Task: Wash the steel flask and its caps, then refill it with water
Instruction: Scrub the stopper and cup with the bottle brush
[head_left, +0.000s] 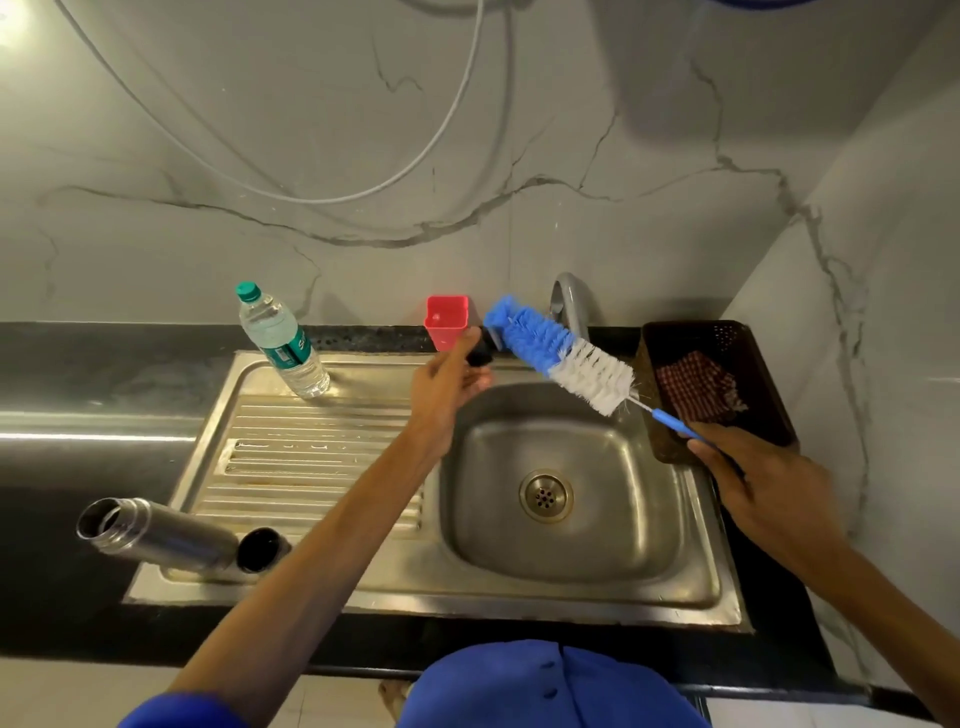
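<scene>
Brush (558, 353) poised over the sink (691, 587), head view: we see our right hand (763, 483) wrapped round the blue handle at the sink's right edge, fingers curled on it, the bristle head running up and to the left, blue tip ending just beside our left hand (447, 384). That hand is raised above the basin's back-left corner, near the tap (571, 306), thumb and fingers pinching a small black cap (480, 357); whether bristles and cap touch we can't tell, they look just apart.

Steel flask (150, 532) lies on its side at the front-left corner of the sink unit, on the drainboard's edge, long axis running left-right w/ the open mouth pointing left, away from both hands. A second black cap (260, 548) sits against its base end. Flask is well apart from the brush; left hand is the nearer one to fetch it.

We judge the step in hand as scrubbing the cap: brush tip must turn into the cap's hollow, so the cap's opening needs to face right, toward the bristles.

Also on the unit: a water bottle (283, 343) at the drainboard's back edge, a red cup (447, 319) behind the basin, a dark basket (670, 441) w/ a checked cloth (698, 387) at the right edge.
</scene>
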